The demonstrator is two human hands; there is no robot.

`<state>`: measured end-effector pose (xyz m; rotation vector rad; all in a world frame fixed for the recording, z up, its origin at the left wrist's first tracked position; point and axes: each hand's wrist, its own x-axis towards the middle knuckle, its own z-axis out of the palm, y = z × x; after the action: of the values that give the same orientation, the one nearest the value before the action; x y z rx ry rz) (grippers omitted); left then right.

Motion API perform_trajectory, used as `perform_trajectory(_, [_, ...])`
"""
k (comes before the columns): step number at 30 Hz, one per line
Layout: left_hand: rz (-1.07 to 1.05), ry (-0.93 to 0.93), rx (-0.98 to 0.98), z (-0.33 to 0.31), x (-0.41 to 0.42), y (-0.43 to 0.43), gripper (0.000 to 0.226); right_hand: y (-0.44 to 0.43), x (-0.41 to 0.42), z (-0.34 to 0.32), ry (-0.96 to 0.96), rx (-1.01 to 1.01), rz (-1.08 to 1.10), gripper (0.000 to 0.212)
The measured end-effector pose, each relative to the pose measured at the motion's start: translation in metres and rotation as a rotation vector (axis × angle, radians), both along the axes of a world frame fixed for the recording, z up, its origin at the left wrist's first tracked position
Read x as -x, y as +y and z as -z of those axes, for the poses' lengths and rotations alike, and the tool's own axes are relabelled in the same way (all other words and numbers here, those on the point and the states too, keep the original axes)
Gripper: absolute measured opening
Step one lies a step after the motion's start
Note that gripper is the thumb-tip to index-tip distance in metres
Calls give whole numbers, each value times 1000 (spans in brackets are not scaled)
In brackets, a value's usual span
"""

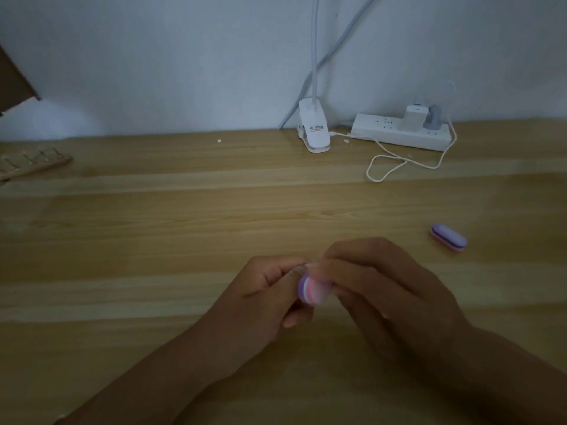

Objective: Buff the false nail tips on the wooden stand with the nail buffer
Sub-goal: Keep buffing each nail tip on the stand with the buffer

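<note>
My right hand [377,289] grips the purple-pink nail buffer [311,290] against a small blurred piece [296,269] pinched in my left hand [264,289] over the wooden table [153,240], second buffer [448,237] to the right, wooden stand [33,162] far left, clip lamp [314,130] and power strip [399,134] by the wall.

Table [153,228]: pale wood, visible grain, low sheen. Clamp [313,130] and power strip [399,133], upper right: smooth white plastic. Wall [153,56]: matt.

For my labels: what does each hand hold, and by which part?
The right hand grips a nail buffer, leaving only its striped end showing. The left hand pinches a small thing, too blurred to name.
</note>
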<state>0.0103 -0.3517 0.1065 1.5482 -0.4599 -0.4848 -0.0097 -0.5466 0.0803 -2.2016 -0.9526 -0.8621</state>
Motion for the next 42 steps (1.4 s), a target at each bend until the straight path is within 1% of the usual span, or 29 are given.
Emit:
perform_trajectory(2, [36, 53, 7, 0, 0, 2, 31, -6, -5, -1, -1, 35, 46, 24])
perform_trajectory(5, [86, 115, 42, -2, -2, 4, 34, -14, -14, -10, -22, -4, 177, 21])
perform_trajectory(7, [89, 163, 64, -2, -2, 3, 33, -7, -7, -10, -46, -43, 129, 20])
perform_trajectory(10, [116, 248, 103, -2, -2, 3, 32, -1, -1, -3, -24, -25, -24, 24])
perform_trajectory(13, [157, 315, 138, -4, -3, 5, 33, -7, -6, -4, -19, -11, 25, 26])
perform_trajectory(15, [155, 340, 173, -4, -3, 6, 34, -5, -3, -3, -28, -25, -5, 24])
perform_trajectory(17, [152, 354, 204, -4, -4, 6, 33, -4, 0, -1, -41, -11, -35, 23])
perform_trajectory(21, [189, 379, 229, -3, -5, 8, 33, -6, -4, -4, -45, -20, 16, 23])
perform_trajectory(24, [192, 415, 253, -4, -5, 8, 33, -1, 1, -4, -52, -24, -36, 23])
perform_trajectory(28, [235, 433, 270, -3, -6, 8, 32, -5, -1, -8, -58, -17, -2, 24])
perform_trajectory(31, [212, 466, 299, -3, -6, 9, 29, 2, 6, -7, -64, -28, -73, 23])
perform_trajectory(35, [235, 421, 281, -3, -7, 9, 33, -4, -2, -5, -61, -29, -4, 21])
perform_trajectory(37, [221, 418, 271, -4, -6, 9, 33, -1, 0, -5, -66, -47, -18, 21])
perform_trajectory(40, [210, 411, 268, -5, -6, 10, 32, 3, 4, -5, -97, -17, -48, 22])
perform_trajectory(42, [224, 377, 252, -5, -6, 11, 33, -4, -4, -7, -60, -14, 65, 19])
